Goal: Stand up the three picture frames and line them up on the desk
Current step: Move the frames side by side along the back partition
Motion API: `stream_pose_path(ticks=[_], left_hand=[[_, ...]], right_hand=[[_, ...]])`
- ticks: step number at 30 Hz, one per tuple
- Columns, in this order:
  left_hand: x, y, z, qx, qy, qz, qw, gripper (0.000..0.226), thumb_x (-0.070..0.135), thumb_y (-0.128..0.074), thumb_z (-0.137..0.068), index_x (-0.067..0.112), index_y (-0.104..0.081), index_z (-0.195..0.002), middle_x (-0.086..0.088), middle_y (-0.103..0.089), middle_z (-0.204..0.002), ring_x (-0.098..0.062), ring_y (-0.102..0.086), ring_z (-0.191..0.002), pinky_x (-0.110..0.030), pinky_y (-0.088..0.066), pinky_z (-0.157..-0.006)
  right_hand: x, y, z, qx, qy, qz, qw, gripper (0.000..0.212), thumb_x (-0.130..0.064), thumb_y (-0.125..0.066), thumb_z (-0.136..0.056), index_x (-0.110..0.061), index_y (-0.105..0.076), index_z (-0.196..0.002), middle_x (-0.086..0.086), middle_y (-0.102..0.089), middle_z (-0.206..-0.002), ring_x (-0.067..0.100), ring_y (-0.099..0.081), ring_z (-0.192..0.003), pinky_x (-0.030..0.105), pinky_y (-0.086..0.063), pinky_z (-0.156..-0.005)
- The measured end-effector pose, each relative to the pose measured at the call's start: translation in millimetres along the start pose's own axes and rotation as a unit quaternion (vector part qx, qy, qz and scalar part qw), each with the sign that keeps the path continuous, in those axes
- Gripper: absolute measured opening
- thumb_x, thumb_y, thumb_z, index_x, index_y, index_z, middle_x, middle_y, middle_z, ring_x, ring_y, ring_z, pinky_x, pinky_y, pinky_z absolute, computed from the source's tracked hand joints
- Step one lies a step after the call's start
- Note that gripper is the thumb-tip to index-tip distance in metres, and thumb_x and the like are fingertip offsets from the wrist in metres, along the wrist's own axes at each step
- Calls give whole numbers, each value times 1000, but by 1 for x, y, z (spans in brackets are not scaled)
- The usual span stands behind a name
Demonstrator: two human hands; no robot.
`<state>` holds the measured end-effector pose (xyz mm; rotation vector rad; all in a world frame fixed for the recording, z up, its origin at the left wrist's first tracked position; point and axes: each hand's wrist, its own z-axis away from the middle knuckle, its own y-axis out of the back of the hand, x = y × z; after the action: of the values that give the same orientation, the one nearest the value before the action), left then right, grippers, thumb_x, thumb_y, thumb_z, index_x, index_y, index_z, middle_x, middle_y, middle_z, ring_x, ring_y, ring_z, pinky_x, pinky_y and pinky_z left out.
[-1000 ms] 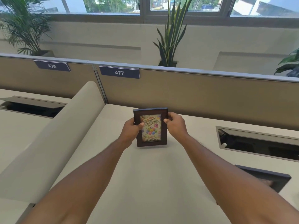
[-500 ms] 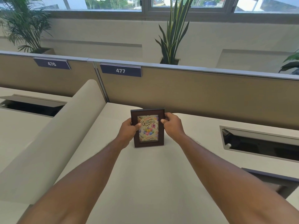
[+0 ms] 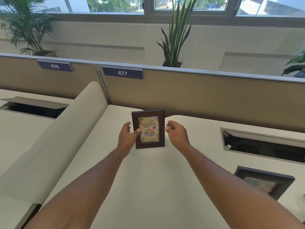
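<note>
A dark brown picture frame [image 3: 149,129] with a "Happy Birthday" balloon card stands upright on the cream desk [image 3: 148,182], facing me, a little in front of the partition. My left hand [image 3: 126,138] is at its left edge, thumb pressed on the front border and fingers beside the edge. My right hand [image 3: 176,134] hovers just off the right edge, fingers loosely curled and holding nothing. A second, dark-framed picture [image 3: 264,182] lies flat at the lower right, partly cut off by my right forearm. No third frame is in view.
A tan partition [image 3: 198,100] with a "477" label runs behind the desk. An open cable tray [image 3: 264,144] is sunk into the desk at right. A rounded cream divider [image 3: 49,139] borders the left side, with another desk and cable tray [image 3: 33,108] beyond. Plants stand behind the partition.
The frame was shifted slightly left and set down upright. My right hand has let go of its right edge and drawn back a little; my left hand has loosened but keeps its thumb on it.
</note>
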<state>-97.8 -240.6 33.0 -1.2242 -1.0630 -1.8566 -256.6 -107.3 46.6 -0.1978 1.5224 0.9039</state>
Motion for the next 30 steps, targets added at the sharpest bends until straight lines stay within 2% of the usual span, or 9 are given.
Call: stream_pose_path(ticks=[3, 6, 10, 12, 15, 18, 22, 27, 30], left_hand=[[-11, -5, 23, 78, -11, -57, 995, 68, 28, -70, -91, 14, -36, -148, -15, -41, -154, -32, -39, -141, -47, -43, -107], [-20, -14, 50, 105, -33, -95, 989, 73, 26, -74, -87, 9, -38, -147, -16, -44, -151, -32, -38, -140, -50, -38, -112], [-23, -37, 95, 132, -61, -109, 983, 70, 21, -77, -83, 4, -43, -142, -16, -51, -141, -33, -45, -134, -49, -40, -105], [-23, -52, 119, 123, -71, -113, 983, 69, 19, -76, -83, 5, -44, -142, -15, -51, -141, -33, -43, -135, -52, -40, -107], [-22, -78, 156, 95, -71, -108, 987, 69, 22, -73, -86, 9, -42, -145, -11, -46, -149, -29, -37, -140, -53, -36, -112], [-19, -104, 191, 45, -71, -79, 993, 66, 21, -69, -88, 13, -39, -147, -7, -45, -151, -25, -38, -141, -47, -34, -115], [-10, -135, 230, -51, -68, -21, 996, 58, 11, -66, -89, 16, -44, -143, -5, -55, -138, -21, -52, -128, -41, -44, -108], [2, -176, 268, -146, -67, -10, 987, 53, 5, -66, -86, 16, -51, -136, -5, -63, -125, -19, -60, -117, -41, -51, -102], [6, -199, 282, -196, -58, -15, 979, 52, 6, -66, -87, 16, -51, -136, -6, -63, -124, -22, -61, -116, -44, -53, -100]], right_hand=[[10, 9, 24, -9, -4, -15, 1000, 40, -21, -60, -95, -10, -58, -134, 6, -64, -131, 21, -59, -118, 28, -46, -93], [21, 22, 50, -23, -13, -42, 999, 41, -19, -61, -95, -11, -58, -134, 6, -64, -132, 20, -59, -118, 40, -49, -102], [35, 44, 87, -31, 1, -60, 998, 40, -18, -62, -94, -12, -58, -134, 3, -65, -130, 16, -61, -116, 37, -50, -101], [43, 57, 105, -32, 9, -66, 997, 41, -18, -62, -94, -12, -58, -134, 2, -65, -130, 14, -61, -116, 34, -49, -102], [55, 78, 131, -34, 22, -63, 997, 41, -21, -61, -95, -15, -57, -136, -3, -65, -129, 11, -61, -116, 21, -47, -97], [68, 101, 157, -32, 31, -77, 996, 39, -22, -62, -95, -17, -59, -134, -8, -66, -123, 2, -62, -110, 8, -44, -89], [85, 131, 187, -18, 50, -94, 994, 25, -19, -63, -94, -22, -68, -118, -14, -72, -105, 0, -67, -97, 22, -56, -87], [111, 182, 214, 18, 66, -60, 996, 16, -23, -59, -96, -36, -68, -93, -14, -71, -79, 8, -69, -77, 21, -59, -68], [129, 213, 224, 67, 52, -56, 995, 18, -26, -59, -96, -31, -68, -80, -9, -69, -74, 10, -68, -72, 22, -58, -63]])
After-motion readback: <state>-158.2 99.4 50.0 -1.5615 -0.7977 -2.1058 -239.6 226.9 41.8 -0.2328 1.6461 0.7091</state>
